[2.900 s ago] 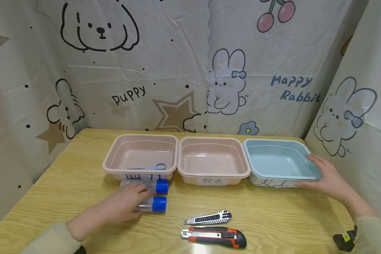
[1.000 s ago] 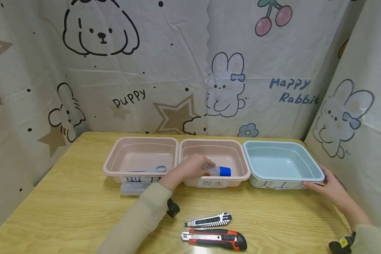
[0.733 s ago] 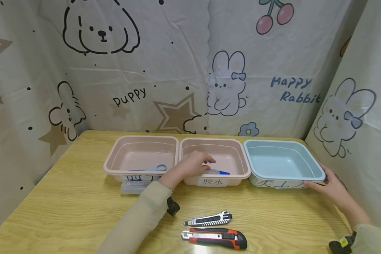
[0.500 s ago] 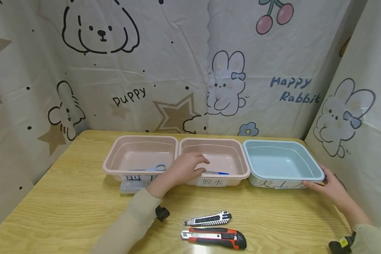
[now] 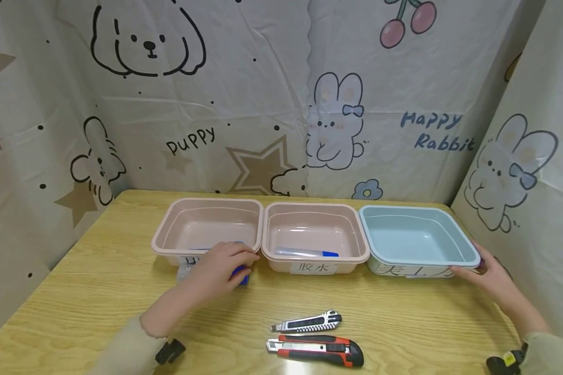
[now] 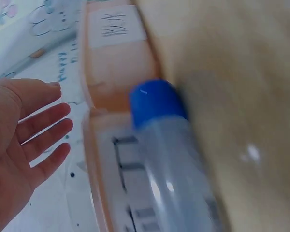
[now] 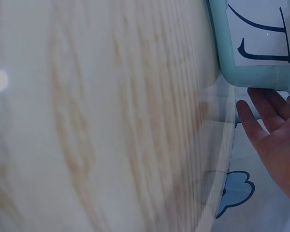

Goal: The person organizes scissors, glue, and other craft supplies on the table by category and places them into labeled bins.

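My left hand [image 5: 222,265] hovers over a clear glue bottle with a blue cap [image 5: 245,277], lying before the left pink bin [image 5: 206,202]. In the left wrist view its fingers are spread and apart from the bottle [image 6: 171,164]. A second glue bottle [image 5: 300,252] lies in the middle pink bin [image 5: 319,207], along its front wall. My right hand [image 5: 490,273] rests at the right front corner of the blue bin [image 5: 408,210], thumb by the front face; the right wrist view shows loosely straight fingers [image 7: 263,108] against its side.
A silver utility knife [image 5: 307,323] and a red and black utility knife [image 5: 316,350] lie side by side near the table's front. The three labelled bins stand in a row at the back, before a printed curtain [image 5: 262,94]. Scissors in the left bin are mostly hidden.
My left hand moved one glue bottle from the table into the middle bin, let go, and came back left over the other bottle. My right hand slid slightly around the blue bin's corner.
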A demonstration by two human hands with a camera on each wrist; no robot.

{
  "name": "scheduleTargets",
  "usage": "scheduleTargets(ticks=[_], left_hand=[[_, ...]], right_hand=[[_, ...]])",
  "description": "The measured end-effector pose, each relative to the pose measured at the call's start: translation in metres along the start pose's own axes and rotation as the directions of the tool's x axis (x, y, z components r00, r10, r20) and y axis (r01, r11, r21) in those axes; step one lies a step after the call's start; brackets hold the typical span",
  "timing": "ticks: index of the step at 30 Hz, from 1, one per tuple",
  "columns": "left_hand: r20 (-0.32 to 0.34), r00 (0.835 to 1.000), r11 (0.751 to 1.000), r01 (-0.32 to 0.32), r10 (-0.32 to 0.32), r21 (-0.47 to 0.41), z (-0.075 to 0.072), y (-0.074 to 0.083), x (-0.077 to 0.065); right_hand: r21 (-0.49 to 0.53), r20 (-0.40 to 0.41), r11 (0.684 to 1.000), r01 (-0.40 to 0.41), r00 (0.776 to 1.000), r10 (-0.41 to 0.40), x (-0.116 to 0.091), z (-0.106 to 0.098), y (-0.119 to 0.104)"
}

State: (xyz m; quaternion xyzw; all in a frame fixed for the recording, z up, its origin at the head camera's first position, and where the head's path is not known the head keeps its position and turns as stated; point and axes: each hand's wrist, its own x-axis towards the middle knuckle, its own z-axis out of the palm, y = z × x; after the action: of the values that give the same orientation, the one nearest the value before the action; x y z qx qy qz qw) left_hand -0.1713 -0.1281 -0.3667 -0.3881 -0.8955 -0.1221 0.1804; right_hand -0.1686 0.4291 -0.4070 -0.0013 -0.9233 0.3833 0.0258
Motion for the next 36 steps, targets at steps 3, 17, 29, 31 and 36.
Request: scheduleTargets(ticks=[3,17,29,31,36], left_hand=[[0.046,0.999,0.999,0.014,-0.016,0.050,-0.001,-0.004,-0.019],[0.132,0.966,0.962,0.196,-0.223,0.191,0.006,-0.011,-0.056],[0.139,0.974,0.971,0.150,-0.177,0.189,0.007,-0.015,-0.061],[0.162,0.972,0.973,0.141,-0.172,0.185,0.006,-0.015,-0.060],[0.247,0.955,0.984,0.140,-0.162,0.107,0.004,-0.015,-0.057]], right_hand=[[0.000,0.012,1.000,-0.030,0.999,0.030,0.001,0.000,0.000],[0.018,0.009,1.000,-0.006,1.000,0.006,0.002,-0.002,0.005],[-0.003,-0.001,1.000,-0.022,1.000,0.022,0.001,-0.001,0.006],[0.001,-0.006,1.000,-0.018,1.000,0.018,0.000,0.000,0.006],[0.015,-0.013,1.000,0.005,1.000,-0.005,0.000,0.001,0.005]])
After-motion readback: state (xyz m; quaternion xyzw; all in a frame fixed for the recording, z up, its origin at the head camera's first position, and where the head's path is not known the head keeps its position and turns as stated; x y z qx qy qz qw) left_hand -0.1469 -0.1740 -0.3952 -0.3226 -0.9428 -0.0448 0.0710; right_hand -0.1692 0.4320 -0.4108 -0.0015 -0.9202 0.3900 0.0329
